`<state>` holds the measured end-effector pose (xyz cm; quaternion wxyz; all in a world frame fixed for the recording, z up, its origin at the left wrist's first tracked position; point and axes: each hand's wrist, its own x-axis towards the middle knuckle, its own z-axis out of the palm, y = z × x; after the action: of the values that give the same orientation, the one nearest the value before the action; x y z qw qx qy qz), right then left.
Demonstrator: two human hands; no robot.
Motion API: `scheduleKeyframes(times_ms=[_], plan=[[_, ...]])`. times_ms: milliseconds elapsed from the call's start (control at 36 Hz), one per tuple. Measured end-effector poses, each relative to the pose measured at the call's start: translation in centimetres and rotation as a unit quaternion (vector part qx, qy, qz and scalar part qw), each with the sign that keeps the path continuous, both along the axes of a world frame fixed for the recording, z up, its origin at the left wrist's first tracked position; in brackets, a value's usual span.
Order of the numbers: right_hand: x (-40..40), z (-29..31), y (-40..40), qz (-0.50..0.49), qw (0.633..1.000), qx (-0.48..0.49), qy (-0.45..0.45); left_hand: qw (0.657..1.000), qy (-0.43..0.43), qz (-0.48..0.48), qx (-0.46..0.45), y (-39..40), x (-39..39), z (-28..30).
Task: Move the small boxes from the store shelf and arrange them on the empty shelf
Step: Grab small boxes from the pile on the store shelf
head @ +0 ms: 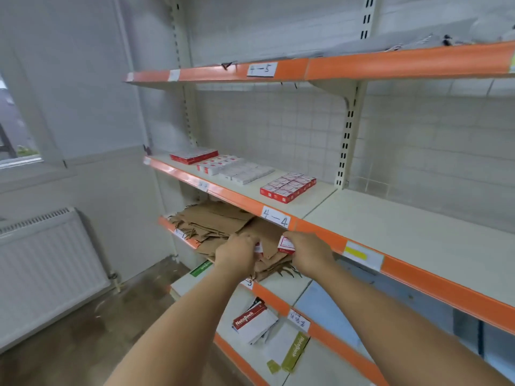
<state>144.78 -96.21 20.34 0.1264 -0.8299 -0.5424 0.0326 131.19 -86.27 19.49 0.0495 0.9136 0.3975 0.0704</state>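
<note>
Two small boxes are in hand, one per hand, both held just below the "4-4" label (276,216), in front of the cardboard pile (223,227) on the shelf under it. Right hand (308,253): fingers curled round a red-and-white box (286,244), face readable, grip looks secure. Left hand (237,253): fingers curled round a second box (258,247); only a white edge shows past the knuckles, so how firmly it is held cannot be told.

Remaining stock: four groups of small boxes (288,187) on the shelf level with the label, up and left of it. Empty shelf (418,232) runs off right of the label, nothing on it yet.

Risks, as judged:
- Both hands sit under the orange lip carrying the label; lifting straight up could knock knuckles or a box against that lip and jar a box loose.
- A dropped box would likely land among the cardboard flaps or on the notebooks (252,320) lower down, and be hard to find.
- Left grip mostly hidden; slip is more likely there.
</note>
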Motion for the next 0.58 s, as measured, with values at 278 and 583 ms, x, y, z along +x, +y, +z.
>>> scheduleKeyframes(times_ms=[278,583], plan=[[-7.6,0.0,9.1,0.072,0.997,-0.016,0.019,0.997,-0.018,0.076,-0.021,7.4,-8.5,-1.4],[-10.1,0.2,21.1,0.151,0.987,-0.031,0.036,0.99,-0.01,0.141,0.003,17.8,-11.5,-1.6]])
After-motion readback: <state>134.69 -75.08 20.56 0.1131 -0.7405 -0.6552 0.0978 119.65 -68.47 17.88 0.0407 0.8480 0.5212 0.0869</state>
